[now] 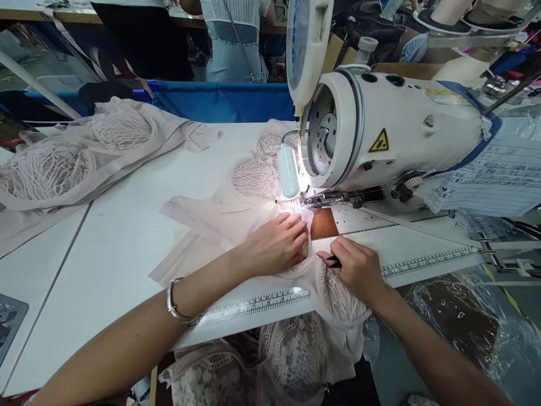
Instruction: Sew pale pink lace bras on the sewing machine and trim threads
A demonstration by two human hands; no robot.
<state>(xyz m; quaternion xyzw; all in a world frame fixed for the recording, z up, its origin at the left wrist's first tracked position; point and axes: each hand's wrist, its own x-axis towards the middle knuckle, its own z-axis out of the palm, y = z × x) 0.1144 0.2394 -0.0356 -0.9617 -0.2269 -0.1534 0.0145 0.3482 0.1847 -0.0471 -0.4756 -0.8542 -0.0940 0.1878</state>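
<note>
A pale pink lace bra point(253, 179) lies under the needle area of a white sewing machine point(393, 127), its edge hanging over the table front. My left hand point(281, 242) rests on it just in front of the presser foot, fingers bent together and gripping the fabric. To the right, my right hand point(355, 268) is closed by a lace cup at the table edge. A small black pointed tool point(335, 262) pokes out from its fingers; most of it is hidden, so its kind is unclear. A narrow strip point(406, 221) runs from the machine's attachment toward the right.
More lace bras point(51, 166) are piled at the left of the white table point(118, 242), and others point(291, 349) lie on my lap. A ruler tape point(262, 304) runs along the front edge. Written papers point(490, 175) hang at the right. Another person point(232, 39) is beyond the blue cloth point(224, 101).
</note>
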